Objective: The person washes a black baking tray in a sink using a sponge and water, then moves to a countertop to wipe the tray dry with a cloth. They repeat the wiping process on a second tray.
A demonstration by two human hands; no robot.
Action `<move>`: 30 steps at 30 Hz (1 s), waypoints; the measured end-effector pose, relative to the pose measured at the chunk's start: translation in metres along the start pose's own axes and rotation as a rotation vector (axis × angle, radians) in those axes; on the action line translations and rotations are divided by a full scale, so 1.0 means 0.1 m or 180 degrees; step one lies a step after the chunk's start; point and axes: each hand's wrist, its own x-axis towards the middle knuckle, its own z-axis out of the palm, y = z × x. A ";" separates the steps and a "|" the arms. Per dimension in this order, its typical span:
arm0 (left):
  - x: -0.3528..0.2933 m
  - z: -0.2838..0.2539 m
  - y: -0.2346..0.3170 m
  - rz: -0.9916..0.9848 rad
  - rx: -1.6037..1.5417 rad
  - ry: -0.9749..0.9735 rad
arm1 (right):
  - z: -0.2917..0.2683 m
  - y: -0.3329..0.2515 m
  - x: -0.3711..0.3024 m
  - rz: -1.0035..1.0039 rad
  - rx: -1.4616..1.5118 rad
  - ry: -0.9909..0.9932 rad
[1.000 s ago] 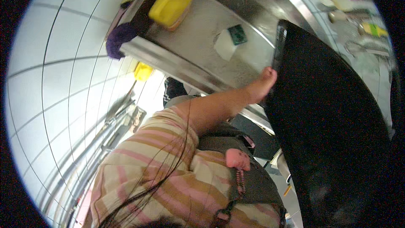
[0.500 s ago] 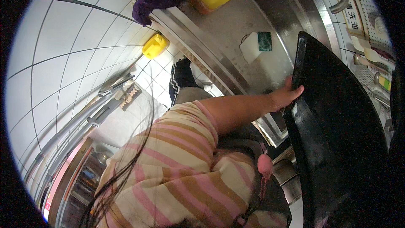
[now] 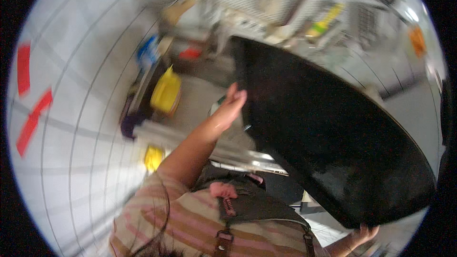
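Both hands are busy with one big black tray [image 3: 328, 138], which fills the centre and right of my view, tilted so that its long curved edge runs from the upper middle down toward the lower right. The left hand [image 3: 231, 104] reaches up to the tray's left edge, just left of centre in the frame; I read it as closed around that edge, fingers curled at the rim, though blur softens the detail. The right hand [image 3: 365, 233] comes in at the lower right, its fingertips bent over the tray's bottom edge; I see little of its palm, but it too is holding the tray. Behind the left forearm, in the left middle of my view, I have a metal sink [image 3: 193, 97] with a yellow jug [image 3: 165, 93] standing in it, apart from the hands. A purple cloth [image 3: 131, 126] hangs at the sink's left corner, and a yellow container [image 3: 153, 158] sits below it. Just beyond the left hand I catch a bit of something green and white, too covered to name. Across the top, utensils blur together, among them one with a yellow-green handle [image 3: 326, 21].
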 end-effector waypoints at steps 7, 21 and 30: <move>0.55 -0.34 0.65 0.0371 -0.0088 0.0026 | 0.77 0.29 -1.31 0.0484 0.0324 0.0937; 0.79 0.53 2.06 0.0815 0.0560 -0.1096 | 2.08 -0.59 -2.04 0.1275 -0.0109 0.1204; 0.51 0.86 1.03 -0.0211 0.0293 -0.2151 | 1.03 -0.93 -3.15 0.1132 -0.1725 0.2485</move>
